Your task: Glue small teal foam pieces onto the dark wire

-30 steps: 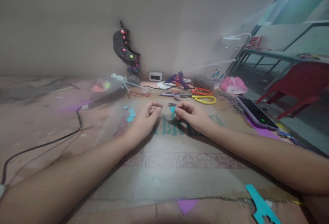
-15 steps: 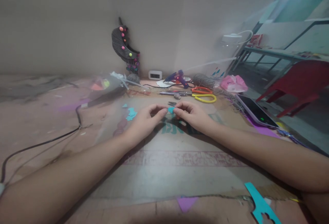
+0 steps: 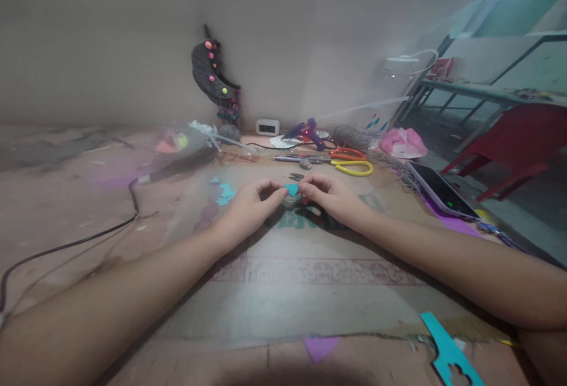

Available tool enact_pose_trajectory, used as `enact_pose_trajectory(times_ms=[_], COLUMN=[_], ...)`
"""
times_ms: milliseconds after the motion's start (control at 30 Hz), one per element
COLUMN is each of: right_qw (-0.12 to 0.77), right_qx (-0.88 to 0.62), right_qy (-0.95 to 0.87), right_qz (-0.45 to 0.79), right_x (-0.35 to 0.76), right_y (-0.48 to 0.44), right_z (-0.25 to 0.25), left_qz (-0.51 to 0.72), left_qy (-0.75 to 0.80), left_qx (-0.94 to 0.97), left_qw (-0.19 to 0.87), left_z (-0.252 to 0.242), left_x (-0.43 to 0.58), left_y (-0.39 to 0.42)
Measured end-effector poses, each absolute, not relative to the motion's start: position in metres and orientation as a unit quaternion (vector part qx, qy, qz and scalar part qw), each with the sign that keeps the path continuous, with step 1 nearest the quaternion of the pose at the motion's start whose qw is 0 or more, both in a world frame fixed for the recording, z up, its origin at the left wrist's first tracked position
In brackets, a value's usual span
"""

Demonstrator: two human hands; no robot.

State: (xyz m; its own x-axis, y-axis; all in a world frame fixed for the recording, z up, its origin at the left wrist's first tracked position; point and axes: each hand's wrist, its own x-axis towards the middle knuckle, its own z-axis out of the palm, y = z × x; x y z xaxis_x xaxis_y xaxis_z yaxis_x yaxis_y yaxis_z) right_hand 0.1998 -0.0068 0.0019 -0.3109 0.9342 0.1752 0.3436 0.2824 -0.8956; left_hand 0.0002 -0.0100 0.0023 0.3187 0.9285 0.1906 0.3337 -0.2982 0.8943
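Observation:
Between my two hands is a small turquoise piece point(image 3: 292, 189), perhaps felt or paper, held low over a cardboard sheet point(image 3: 274, 309). My left hand point(image 3: 259, 203) pinches its left edge between thumb and forefinger. From the other side, my right hand point(image 3: 332, 196) has its thumb and fingers closed at the right edge. Just behind the fingertips lie the dark tips of a small tool point(image 3: 296, 177). A little pile of turquoise cut pieces point(image 3: 226, 194) rests left of my left hand.
Yellow-handled scissors point(image 3: 354, 167), orange-handled scissors point(image 3: 348, 154) and a glue gun point(image 3: 309, 134) lie behind my hands. A phone point(image 3: 443, 191) is at right, beside a pink bag point(image 3: 403, 143). Turquoise scrap point(image 3: 449, 347) and a purple scrap point(image 3: 322, 348) lie in front. A cable point(image 3: 66, 248) crosses the left.
The turquoise piece has shifted slightly left and turned, and more of it shows beside my left fingertips. Both hands stay in nearly the same place.

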Motion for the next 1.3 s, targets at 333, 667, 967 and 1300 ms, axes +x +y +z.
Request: enact_pose_trajectory(times_ms=[333,667,967,1300], right_qw=[0.382,0.326,0.376,0.239], right_qx=[-0.451,-0.413,-0.452,-0.442], right_qy=[-0.692,-0.679,-0.734,-0.864], right_qz=[0.415,0.511,0.340,-0.032], right_x=[0.199,0.199,0.206,0.239], right_y=[-0.004,-0.008,0.001,0.044], right_z=[0.000,0.006,0.016,-0.004], left_qz=[0.375,0.412,0.397,0.368], left_qy=[0.400,0.316,0.379,0.426], left_qx=[0.740,0.786,0.742,0.680], left_qw=[0.390,0.335,0.385,0.469], left_z=[0.005,-0.003,0.000,-0.001], left_x=[0.000,-0.004,-0.001,-0.002], left_y=[-0.015,-0.011,-0.013,-0.006])
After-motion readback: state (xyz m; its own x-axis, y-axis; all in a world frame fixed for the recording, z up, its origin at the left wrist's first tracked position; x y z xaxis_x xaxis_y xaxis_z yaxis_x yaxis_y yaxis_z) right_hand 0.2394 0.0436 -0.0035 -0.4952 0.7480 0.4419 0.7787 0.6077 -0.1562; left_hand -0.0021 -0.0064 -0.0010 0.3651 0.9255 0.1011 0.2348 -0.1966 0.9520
